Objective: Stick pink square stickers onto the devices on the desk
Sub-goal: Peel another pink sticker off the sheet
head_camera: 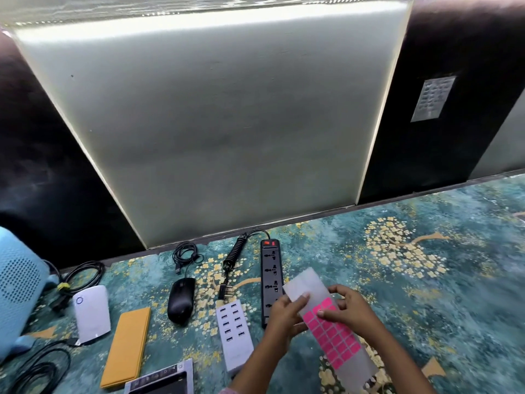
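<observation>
Both the left hand [284, 315] and right hand [350, 308] pinched a translucent sticker sheet [338, 344], lower right, overlapping the black power strip [270, 268].

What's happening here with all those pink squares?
A person holds a sticker sheet of pink squares in both hands. The left hand grips the sheet's edge, while the right hand has its fingers on the top pink squares, as if picking one off. A black power strip, a grey charger and a mouse lie nearby, and none of them shows a pink sticker yet.
</observation>
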